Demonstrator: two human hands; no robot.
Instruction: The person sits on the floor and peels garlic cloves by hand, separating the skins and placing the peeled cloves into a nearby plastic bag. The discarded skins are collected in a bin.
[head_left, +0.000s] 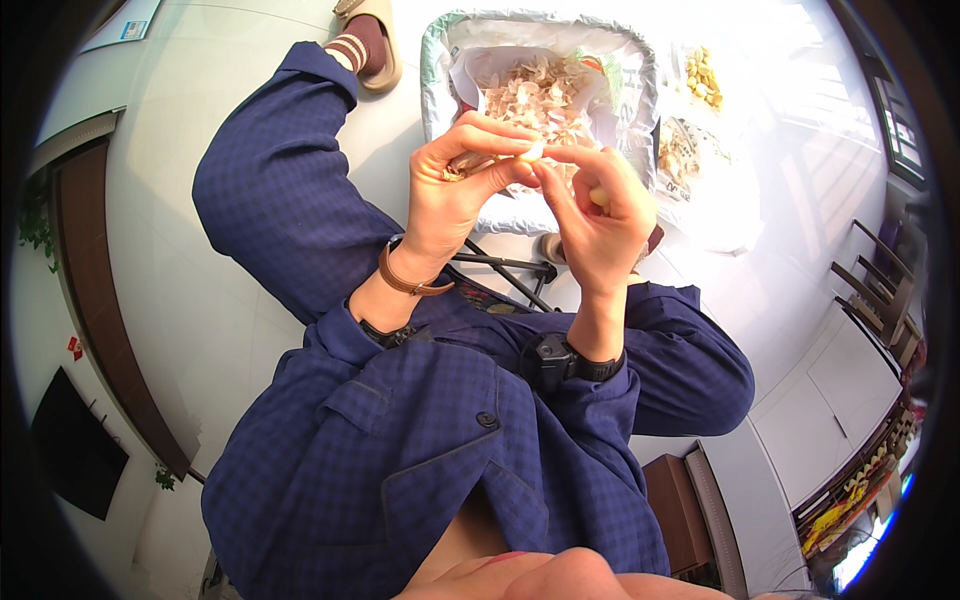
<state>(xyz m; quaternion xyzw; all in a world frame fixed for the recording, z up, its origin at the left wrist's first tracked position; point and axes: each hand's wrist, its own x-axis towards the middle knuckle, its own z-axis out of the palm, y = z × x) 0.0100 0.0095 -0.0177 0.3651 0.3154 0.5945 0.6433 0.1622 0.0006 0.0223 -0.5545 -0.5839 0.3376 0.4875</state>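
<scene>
Between the fingertips of both hands is a pale garlic clove (531, 153), above a lined bin. My left hand (450, 169) pinches it between thumb and fingers, and dry papery skin (455, 172) shows within its curled palm. From the other side, the thumb and index finger of my right hand (607, 202) meet at the clove. A second pale clove (599, 197) is tucked under the right hand's curled fingers. Below the hands, the bin (495, 223) has a whitish plastic liner and holds a heap of garlic skins (536, 94).
Right of the bin lie a pile of peeled cloves (703, 79) and a clear printed plastic bag (679, 161) with garlic in it. Black metal legs (517, 262) of a folding frame stand between my knees. A slippered foot (379, 56) rests left of the bin.
</scene>
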